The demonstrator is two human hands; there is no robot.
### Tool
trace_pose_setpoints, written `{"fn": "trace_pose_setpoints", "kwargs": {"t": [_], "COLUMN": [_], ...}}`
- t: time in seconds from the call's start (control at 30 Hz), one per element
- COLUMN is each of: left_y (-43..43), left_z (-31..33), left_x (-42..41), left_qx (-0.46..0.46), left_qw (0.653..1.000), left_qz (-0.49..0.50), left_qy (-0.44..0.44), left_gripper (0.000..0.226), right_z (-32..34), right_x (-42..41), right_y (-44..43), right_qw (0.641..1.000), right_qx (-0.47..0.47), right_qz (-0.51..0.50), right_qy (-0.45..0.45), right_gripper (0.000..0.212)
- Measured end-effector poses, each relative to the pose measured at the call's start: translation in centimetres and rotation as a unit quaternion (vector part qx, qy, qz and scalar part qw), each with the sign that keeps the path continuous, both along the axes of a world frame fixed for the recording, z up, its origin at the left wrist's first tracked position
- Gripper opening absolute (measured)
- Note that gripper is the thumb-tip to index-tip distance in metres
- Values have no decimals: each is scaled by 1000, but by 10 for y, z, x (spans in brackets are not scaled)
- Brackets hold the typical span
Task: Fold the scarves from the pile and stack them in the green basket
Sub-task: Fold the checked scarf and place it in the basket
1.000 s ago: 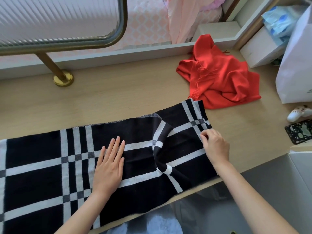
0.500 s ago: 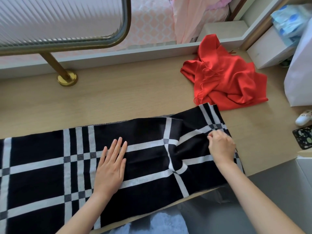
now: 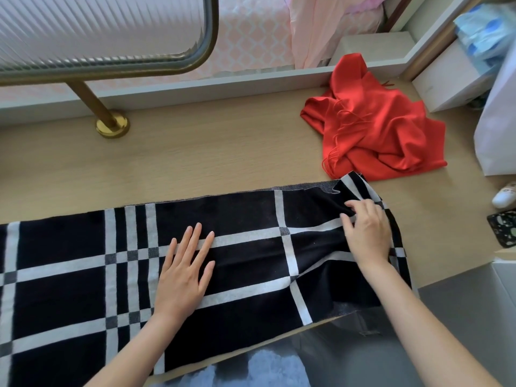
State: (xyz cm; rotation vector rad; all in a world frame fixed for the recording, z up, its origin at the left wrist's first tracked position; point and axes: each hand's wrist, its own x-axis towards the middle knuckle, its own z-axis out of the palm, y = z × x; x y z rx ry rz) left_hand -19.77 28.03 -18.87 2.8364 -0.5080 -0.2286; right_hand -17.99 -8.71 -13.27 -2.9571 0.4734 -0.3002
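A black scarf with white checks [image 3: 237, 219] lies spread along the near edge of the wooden table [image 3: 209, 157], its front edge hanging slightly over. My left hand [image 3: 184, 275] rests flat on its middle, fingers apart. My right hand [image 3: 368, 236] lies on the scarf's right end, its fingers curled into the cloth; a small corner is turned over there. A crumpled red scarf [image 3: 374, 129] sits at the back right, just beyond the black one. No green basket is in view.
A brass rail post [image 3: 111, 125] stands at the back left under a ribbed glass panel. A white bag [image 3: 499, 121], a white box [image 3: 446, 82], a small white object [image 3: 505, 195] and a dark phone [image 3: 502, 229] crowd the right edge.
My right hand has drawn the scarf's right end outward to the right, and the big diagonal wrinkle has flattened. My left hand has stayed pressed in place.
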Motion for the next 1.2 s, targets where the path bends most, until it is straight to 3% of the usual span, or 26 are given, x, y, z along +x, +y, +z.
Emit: {"fn": "trace_pose_setpoints", "kwargs": {"t": [0.13,0.3,0.47,0.67,0.93,1.1,1.2], "left_y": [1,0,-1,-1,-2,-2,-2], "left_z": [0,1,2,2,2,2,0], "left_x": [-1,0,0,0,0,0,-1], "left_qx": [7,10,8,7,6,6,10], "left_qw": [1000,1000,1000,1000,1000,1000,1000], "left_qz": [2,3,2,5,6,2,0], "left_qy": [1,2,2,2,1,-8,-13], "left_gripper": [57,57,57,57,57,57,57], "right_z": [-9,-13,-16,-16,-33,-20,-8], "right_x": [33,76,90,96,98,56,3], "right_y": [28,42,45,34,38,37,33], "right_qw": [994,973,960,989,989,991,986], "right_qx": [62,147,150,91,-33,56,107], "right_qz": [92,156,194,98,124,120,127], "right_qy": [22,91,132,61,70,-24,-23], "right_gripper": [37,21,7,8,17,24,19]}}
